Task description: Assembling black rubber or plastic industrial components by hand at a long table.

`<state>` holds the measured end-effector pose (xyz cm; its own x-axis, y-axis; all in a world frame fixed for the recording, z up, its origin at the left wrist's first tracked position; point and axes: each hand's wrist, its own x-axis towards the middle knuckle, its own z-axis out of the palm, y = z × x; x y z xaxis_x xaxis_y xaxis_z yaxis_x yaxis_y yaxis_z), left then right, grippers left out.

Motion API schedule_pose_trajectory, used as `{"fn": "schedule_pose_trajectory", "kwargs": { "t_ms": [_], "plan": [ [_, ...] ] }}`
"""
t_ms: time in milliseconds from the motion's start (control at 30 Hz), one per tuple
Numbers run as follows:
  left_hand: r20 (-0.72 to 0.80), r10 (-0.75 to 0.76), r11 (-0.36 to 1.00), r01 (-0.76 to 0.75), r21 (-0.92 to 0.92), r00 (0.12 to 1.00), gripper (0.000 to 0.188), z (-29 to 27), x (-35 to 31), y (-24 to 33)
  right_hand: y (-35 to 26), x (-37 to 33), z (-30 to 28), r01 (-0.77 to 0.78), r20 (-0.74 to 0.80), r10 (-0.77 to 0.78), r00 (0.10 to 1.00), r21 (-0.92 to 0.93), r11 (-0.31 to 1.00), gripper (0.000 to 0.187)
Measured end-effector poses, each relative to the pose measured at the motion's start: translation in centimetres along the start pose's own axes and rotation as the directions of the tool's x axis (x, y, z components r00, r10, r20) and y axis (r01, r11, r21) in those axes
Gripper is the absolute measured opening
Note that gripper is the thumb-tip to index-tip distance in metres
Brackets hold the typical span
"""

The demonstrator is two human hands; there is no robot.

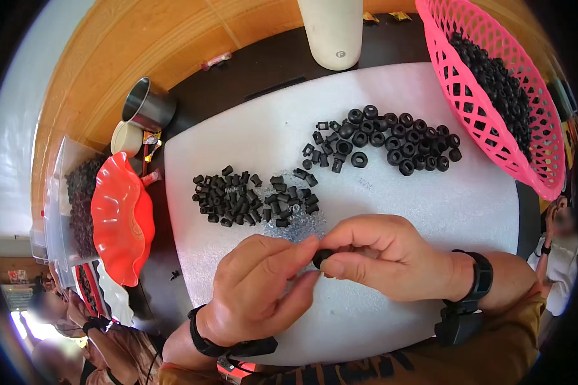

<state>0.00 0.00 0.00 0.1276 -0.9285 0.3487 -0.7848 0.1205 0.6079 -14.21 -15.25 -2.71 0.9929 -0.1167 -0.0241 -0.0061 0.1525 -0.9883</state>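
- Far left: a clear plastic bin (52,212) holds small dark parts; a red scalloped dish (117,224) sits just beside it.
- Beyond the dish: a steel cup (149,106).
- Left area of my white foam sheet (462,215): black flanged sleeves (228,197) lie in a pile.
- Sheet centre, near edge: my left hand (263,282) has thumb and index fingertips at the black piece (321,258); I cannot tell whether they grip it.
- Behind the piece: small clear bits (302,229).
- My right hand (392,260) pinches the piece between thumb and index finger, above the sheet.
- Farther right: black rings (408,138), then a pink lattice basket (459,96) of dark parts.
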Motion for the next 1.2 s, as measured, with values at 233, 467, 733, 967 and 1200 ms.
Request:
{"fn": "schedule_pose_trajectory", "kwargs": {
  "t_ms": [233,467,733,967,1200],
  "plan": [
    [-0.063,-0.007,0.989,0.016,0.146,0.998,0.047,0.7,0.4,0.9,-0.1,0.1,0.3,-0.088,-0.02,0.099,0.995,0.313,0.946,0.011],
    [-0.088,0.068,0.976,-0.048,0.215,0.994,0.042,1.5,0.3,0.6,-0.3,0.1,-0.1,-0.107,-0.003,0.114,0.993,0.321,0.941,0.012],
    [-0.17,-0.032,0.988,0.057,0.146,0.985,0.046,2.2,-0.2,1.3,-0.8,0.0,-0.4,-0.195,0.062,0.188,0.98,0.453,0.87,0.015],
    [-0.16,0.056,0.964,-0.012,0.266,0.986,0.042,2.2,-0.3,1.2,-0.2,0.0,0.2,-0.165,0.044,0.163,0.986,0.442,0.882,0.014],
    [-0.146,0.052,0.976,-0.02,0.216,0.988,0.042,1.8,-0.2,1.1,-0.6,0.0,0.1,-0.192,0.056,0.187,0.981,0.455,0.87,0.018]
  ]
}}
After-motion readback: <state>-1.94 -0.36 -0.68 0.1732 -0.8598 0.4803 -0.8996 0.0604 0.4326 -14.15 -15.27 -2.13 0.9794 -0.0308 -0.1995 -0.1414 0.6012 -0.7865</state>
